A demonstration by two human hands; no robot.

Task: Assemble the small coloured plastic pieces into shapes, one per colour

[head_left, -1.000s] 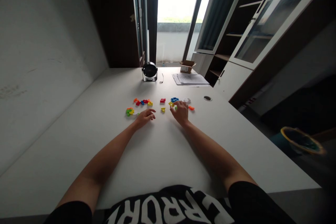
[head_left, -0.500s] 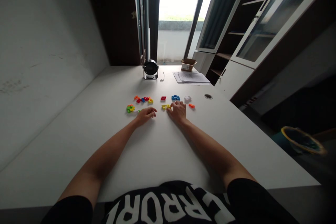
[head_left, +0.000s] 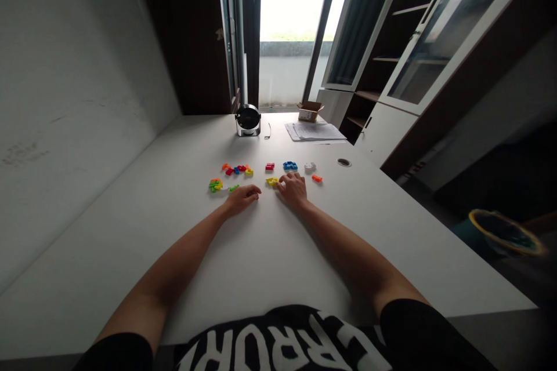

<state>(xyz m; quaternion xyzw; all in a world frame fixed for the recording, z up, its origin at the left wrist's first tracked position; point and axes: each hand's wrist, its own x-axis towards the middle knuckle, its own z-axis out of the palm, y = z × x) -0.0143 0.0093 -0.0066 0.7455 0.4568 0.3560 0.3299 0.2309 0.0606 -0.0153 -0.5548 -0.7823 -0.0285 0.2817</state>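
Observation:
My right hand [head_left: 293,188] rests on the white table with curved fingers, thumb and fingertips at the right end of some small yellow plastic blocks [head_left: 271,181]. The fingers partly hide that end. My left hand [head_left: 242,199] lies on the table to the left, fingers loosely stretched and nothing visible in them. Just behind it is a light green piece [head_left: 234,188]. Beyond the hands sit a red block [head_left: 270,167], a blue group [head_left: 290,166] and a white piece [head_left: 310,167]. An orange piece [head_left: 317,178] lies right of my right hand.
Green, yellow and orange pieces [head_left: 214,185] cluster at left, with a mixed-colour row [head_left: 237,170] behind. Farther back stand a round black device [head_left: 248,118], papers [head_left: 315,132] and a small cardboard box [head_left: 310,111]. A cable hole [head_left: 343,162] is at right.
The yellow blocks, spread as two bits before, now look closer together beside my right fingertips. My left hand has barely moved. The whole view has shifted slightly downward.

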